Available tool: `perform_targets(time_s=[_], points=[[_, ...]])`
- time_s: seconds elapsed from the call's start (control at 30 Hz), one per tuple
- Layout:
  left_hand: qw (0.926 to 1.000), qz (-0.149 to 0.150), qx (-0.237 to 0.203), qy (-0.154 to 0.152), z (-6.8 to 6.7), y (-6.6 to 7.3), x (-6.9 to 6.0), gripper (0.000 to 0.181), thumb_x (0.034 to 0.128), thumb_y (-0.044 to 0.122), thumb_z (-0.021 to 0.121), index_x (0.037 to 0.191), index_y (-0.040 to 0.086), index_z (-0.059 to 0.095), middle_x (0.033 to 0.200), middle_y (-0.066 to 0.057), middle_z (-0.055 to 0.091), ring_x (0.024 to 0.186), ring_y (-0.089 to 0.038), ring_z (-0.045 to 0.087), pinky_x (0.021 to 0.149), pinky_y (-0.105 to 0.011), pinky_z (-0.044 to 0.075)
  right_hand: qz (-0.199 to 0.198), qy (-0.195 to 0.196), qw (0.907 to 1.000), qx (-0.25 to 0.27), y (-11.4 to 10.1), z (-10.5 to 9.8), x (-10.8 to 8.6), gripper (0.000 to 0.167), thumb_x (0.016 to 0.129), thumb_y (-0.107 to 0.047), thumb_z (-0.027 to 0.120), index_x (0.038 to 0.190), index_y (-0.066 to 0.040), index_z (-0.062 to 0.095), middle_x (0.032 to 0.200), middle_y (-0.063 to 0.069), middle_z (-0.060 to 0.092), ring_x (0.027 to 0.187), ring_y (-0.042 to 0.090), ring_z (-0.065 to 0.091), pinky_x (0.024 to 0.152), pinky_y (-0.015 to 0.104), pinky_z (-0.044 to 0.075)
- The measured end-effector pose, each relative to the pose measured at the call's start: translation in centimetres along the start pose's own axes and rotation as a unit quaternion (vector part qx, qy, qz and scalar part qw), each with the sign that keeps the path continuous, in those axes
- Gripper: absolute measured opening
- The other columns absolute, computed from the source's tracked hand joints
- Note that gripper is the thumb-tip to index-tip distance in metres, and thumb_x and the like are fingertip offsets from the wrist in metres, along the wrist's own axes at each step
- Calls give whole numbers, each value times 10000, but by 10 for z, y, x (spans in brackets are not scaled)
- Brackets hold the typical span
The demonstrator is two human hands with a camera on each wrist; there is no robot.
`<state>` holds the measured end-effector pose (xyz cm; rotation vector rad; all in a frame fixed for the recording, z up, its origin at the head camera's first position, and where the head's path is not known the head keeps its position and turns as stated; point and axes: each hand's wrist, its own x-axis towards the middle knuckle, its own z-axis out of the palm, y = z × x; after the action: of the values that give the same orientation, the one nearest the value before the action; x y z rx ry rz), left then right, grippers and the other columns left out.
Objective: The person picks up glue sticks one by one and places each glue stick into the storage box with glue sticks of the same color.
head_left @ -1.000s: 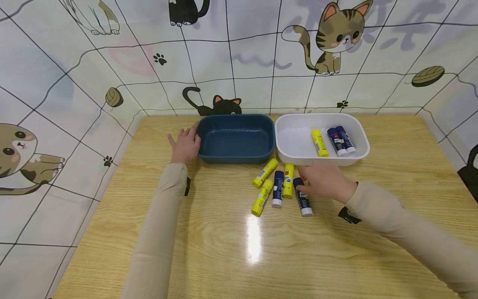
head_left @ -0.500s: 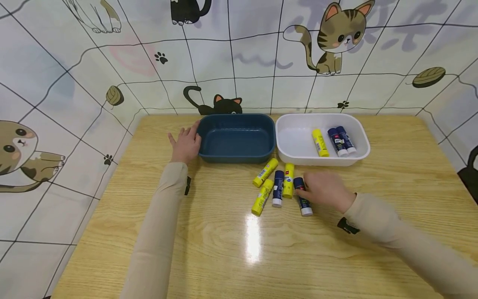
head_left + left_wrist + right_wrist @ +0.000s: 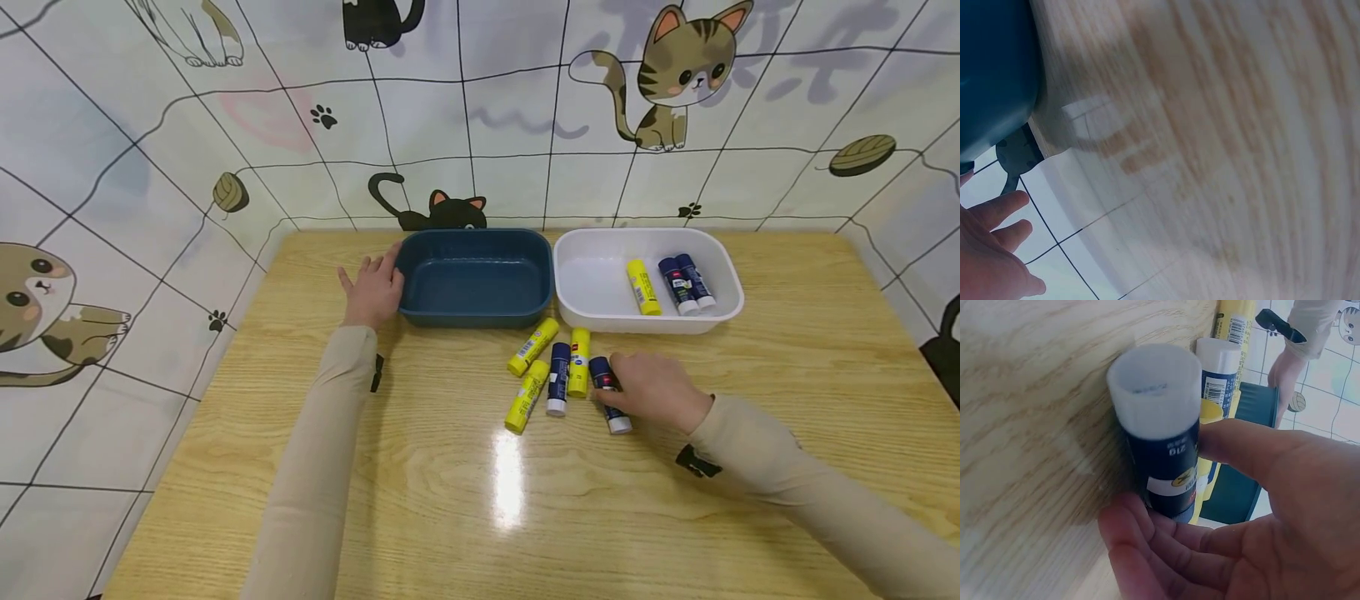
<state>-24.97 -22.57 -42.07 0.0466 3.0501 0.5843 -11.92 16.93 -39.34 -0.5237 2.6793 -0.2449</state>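
the right hand [image 3: 654, 390] pinches a dark blue glue stick [image 3: 1167, 453] on the table [image 3: 420, 475]; probably light, stiff and slightly slippery, it seems best to be held around its middle; the left hand [image 3: 374, 293], with spread fingers, touches the blue tray [image 3: 472, 320]

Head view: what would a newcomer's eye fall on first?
Likely the three yellow glue sticks and the loose navy glue stick on the table, beside a second navy glue stick held in the right hand. Behind, a white bin with three more glue sticks stands right of a dark teal bin. Cartoon cats decorate the wall beyond.
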Motion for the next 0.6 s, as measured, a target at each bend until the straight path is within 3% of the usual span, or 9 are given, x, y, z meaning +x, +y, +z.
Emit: perform_targets(time_s=[0.33,0.6], points=[[10000,-10,22,-27,-1,1,0,533,1032,276,227,1562,262,175,1513,-175,340,1430,-384,166,1049,-643,-145,-96,74,9998,165,4,0,-2,315,870,-299,684,895,-7,568,663,22,499,535,147,475,451,256,370],[10000,-18,18,-8,-1,1,0,536,1029,277,229,1562,260,179,1513,-183,337,1427,-386,174,1050,-646,-138,-85,50,9999,106,5,0,-3,345,864,-294,692,969,17,585,661,19,511,530,144,488,444,256,380]])
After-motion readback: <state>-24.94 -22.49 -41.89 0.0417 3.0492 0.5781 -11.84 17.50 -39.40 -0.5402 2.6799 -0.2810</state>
